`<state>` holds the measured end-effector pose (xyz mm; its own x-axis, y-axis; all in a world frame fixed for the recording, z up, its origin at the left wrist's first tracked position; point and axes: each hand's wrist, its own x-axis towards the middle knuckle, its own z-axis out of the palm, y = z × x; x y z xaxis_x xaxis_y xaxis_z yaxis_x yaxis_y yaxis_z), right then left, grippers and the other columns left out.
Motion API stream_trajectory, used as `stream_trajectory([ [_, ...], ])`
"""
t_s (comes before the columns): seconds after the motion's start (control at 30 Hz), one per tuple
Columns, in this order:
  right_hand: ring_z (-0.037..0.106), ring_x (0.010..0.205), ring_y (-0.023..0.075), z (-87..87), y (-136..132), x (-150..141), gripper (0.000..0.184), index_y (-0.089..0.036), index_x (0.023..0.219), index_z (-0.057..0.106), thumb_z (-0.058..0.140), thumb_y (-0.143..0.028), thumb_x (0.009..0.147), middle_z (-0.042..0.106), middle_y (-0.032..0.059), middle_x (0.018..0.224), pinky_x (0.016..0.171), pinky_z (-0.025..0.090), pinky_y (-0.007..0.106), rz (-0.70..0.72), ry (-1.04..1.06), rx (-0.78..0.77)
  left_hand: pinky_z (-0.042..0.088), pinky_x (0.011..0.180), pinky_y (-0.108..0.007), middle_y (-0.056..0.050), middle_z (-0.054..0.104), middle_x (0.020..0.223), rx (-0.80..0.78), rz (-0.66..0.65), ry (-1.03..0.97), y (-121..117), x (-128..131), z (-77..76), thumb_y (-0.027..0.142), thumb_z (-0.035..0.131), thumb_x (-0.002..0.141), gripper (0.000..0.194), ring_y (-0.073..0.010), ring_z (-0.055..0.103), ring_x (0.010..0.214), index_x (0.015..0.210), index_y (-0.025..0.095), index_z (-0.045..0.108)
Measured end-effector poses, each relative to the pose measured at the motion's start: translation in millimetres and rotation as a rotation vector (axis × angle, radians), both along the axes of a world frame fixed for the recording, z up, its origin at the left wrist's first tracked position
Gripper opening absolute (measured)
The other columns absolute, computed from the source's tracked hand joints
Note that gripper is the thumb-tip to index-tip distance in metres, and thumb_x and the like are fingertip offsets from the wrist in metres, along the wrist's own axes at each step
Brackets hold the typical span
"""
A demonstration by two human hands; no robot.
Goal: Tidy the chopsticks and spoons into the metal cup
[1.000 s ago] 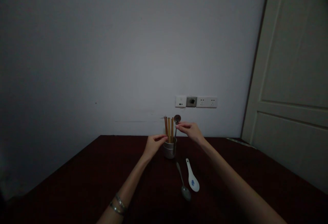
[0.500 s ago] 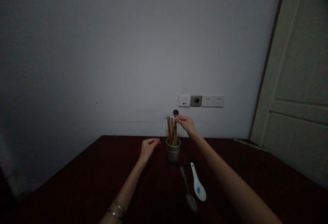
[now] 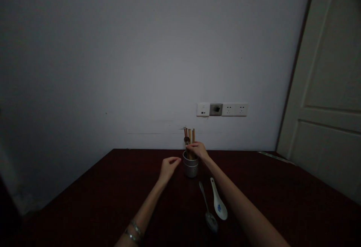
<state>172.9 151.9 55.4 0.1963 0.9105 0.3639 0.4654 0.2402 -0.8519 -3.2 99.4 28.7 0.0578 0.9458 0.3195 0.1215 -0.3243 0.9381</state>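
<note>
A grey metal cup [image 3: 191, 170] stands on the table with several wooden chopsticks [image 3: 193, 137] upright in it. My right hand [image 3: 198, 150] pinches a small spoon [image 3: 186, 140] just below its dark round bowl. The bowl points up and the spoon's handle is hidden behind my fingers and the chopsticks, over the cup's mouth. Just left of the cup is my left hand [image 3: 169, 168], its thumb and fingers pressed together with nothing visible in them. Nearer to me lie a metal spoon [image 3: 211, 221] and a white ceramic spoon [image 3: 219, 206] with a blue mark.
The dark red-brown table [image 3: 98, 202] runs back to a pale wall [image 3: 158, 70]. Sockets and switches [image 3: 235, 109] are set in the wall above the table's back edge. A panelled door [image 3: 332, 85] stands at the right.
My right hand has lowered the small spoon down and to the left, so its bowl is now below the chopstick tops. My left hand has moved right, closer to the cup.
</note>
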Motion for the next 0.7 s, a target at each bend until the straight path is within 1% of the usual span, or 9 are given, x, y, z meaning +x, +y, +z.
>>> stream_trajectory([
  [0.1, 0.063, 0.076, 0.0195, -7.5, -0.6, -1.8, 0.022, -0.018, 0.068, 0.073, 0.067, -0.037, 0.058, 0.069, 0.0043, 0.083, 0.070, 0.046, 0.027, 0.009, -0.009, -0.021, 0.046, 0.076, -0.034, -0.010, 0.070, 0.081, 0.015, 0.012, 0.001, -0.6, 2.4, -4.6, 0.034, 0.064, 0.063, 0.027, -0.0236, 0.063, 0.081, 0.076, 0.012, 0.070],
  [0.23, 0.063, 0.076, 0.0192, -11.8, -1.3, -3.4, 0.020, -0.020, 0.069, 0.073, 0.066, -0.037, 0.059, 0.069, 0.0022, 0.081, 0.068, 0.046, 0.026, 0.012, -0.042, -0.060, 0.046, 0.075, -0.033, -0.011, 0.070, 0.082, 0.008, 0.010, 0.005, -2.6, 6.4, -7.8, 0.032, 0.064, 0.063, 0.027, -0.0229, 0.063, 0.079, 0.078, 0.011, 0.069],
  [0.47, 0.064, 0.075, 0.0189, -8.1, 1.4, -5.9, 0.021, -0.019, 0.074, 0.073, 0.064, -0.035, 0.063, 0.071, 0.0027, 0.076, 0.065, 0.046, 0.024, 0.049, -0.088, -0.131, 0.046, 0.075, -0.033, -0.010, 0.070, 0.083, -0.018, -0.017, 0.020, -4.2, 7.8, -8.9, 0.033, 0.064, 0.064, 0.027, -0.0226, 0.063, 0.079, 0.079, 0.011, 0.069],
  [0.6, 0.064, 0.071, 0.0183, -5.7, 3.6, -7.2, 0.022, -0.016, 0.075, 0.072, 0.064, -0.033, 0.064, 0.071, 0.0045, 0.072, 0.059, 0.045, 0.022, 0.069, -0.094, -0.145, 0.046, 0.076, -0.033, -0.012, 0.069, 0.083, -0.033, -0.038, 0.021, -1.8, 9.0, -17.0, 0.033, 0.063, 0.066, 0.028, -0.0222, 0.063, 0.080, 0.080, 0.010, 0.068],
  [0.7, 0.064, 0.066, 0.0170, -3.5, 3.5, -7.8, 0.021, -0.014, 0.073, 0.072, 0.064, -0.032, 0.064, 0.070, 0.0048, 0.067, 0.054, 0.043, 0.020, 0.080, -0.101, -0.158, 0.046, 0.075, -0.033, -0.014, 0.068, 0.086, -0.063, -0.034, -0.030, 0.3, 11.7, -25.3, 0.031, 0.066, 0.064, 0.035, -0.0216, 0.063, 0.080, 0.089, 0.007, 0.065],
])
